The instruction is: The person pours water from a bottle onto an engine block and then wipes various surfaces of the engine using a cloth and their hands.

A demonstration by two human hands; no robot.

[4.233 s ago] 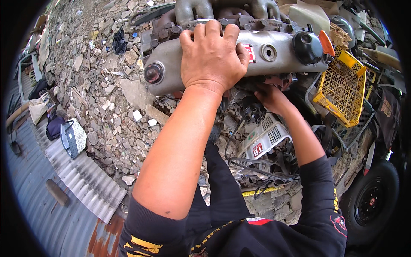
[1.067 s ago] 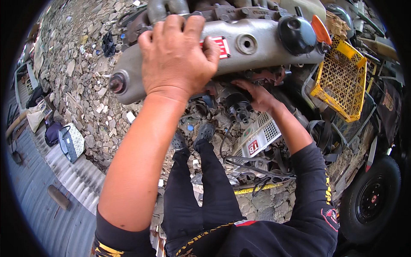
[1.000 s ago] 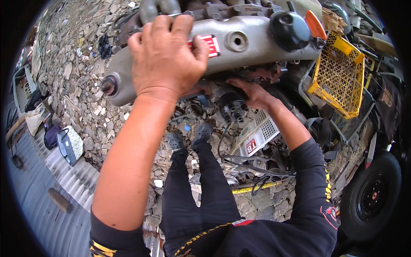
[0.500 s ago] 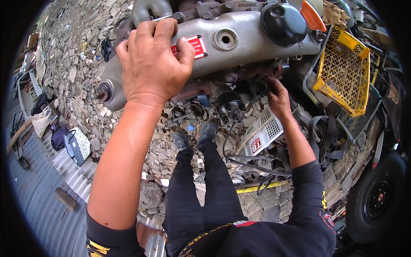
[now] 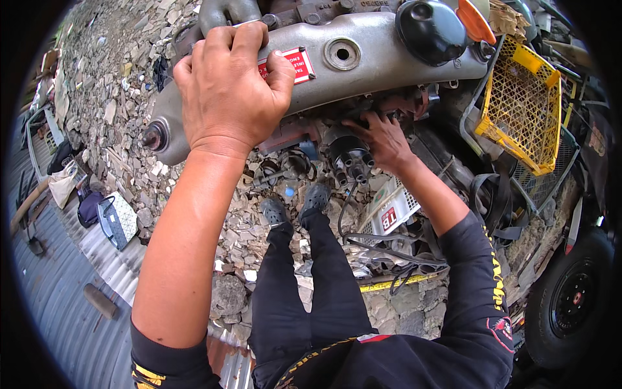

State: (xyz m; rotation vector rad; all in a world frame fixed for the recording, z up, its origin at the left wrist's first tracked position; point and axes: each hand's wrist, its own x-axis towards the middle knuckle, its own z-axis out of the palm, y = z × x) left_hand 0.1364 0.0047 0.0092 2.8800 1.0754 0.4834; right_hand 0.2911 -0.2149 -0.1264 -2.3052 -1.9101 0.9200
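Observation:
My left hand [image 5: 230,97] grips the top of a long grey metal valve cover [image 5: 343,35] on an engine, fingers bent over it beside a red label [image 5: 295,65]. The cover carries a black rounded cap [image 5: 429,34] and an orange part [image 5: 473,19]. Below the cover, my right hand [image 5: 385,142] reaches in among reddish engine parts, fingers apart and bent, touching near a black distributor-like part [image 5: 346,155] with several towers. Its fingertips are partly against those parts, so exact contact is unclear.
A yellow plastic crate [image 5: 518,104] sits at right, a white perforated basket [image 5: 389,214] below. Black straps, a yellow strip [image 5: 402,281] and a spare wheel [image 5: 570,298] lie around. Rubble [image 5: 113,97] covers the ground; corrugated sheets [image 5: 65,292], bags [image 5: 116,220] and tools are at left.
Over four seconds the engine and my left hand on it shift leftward in view. In the last half second my right hand moves up-left, from right of the black distributor-like part to just above it.

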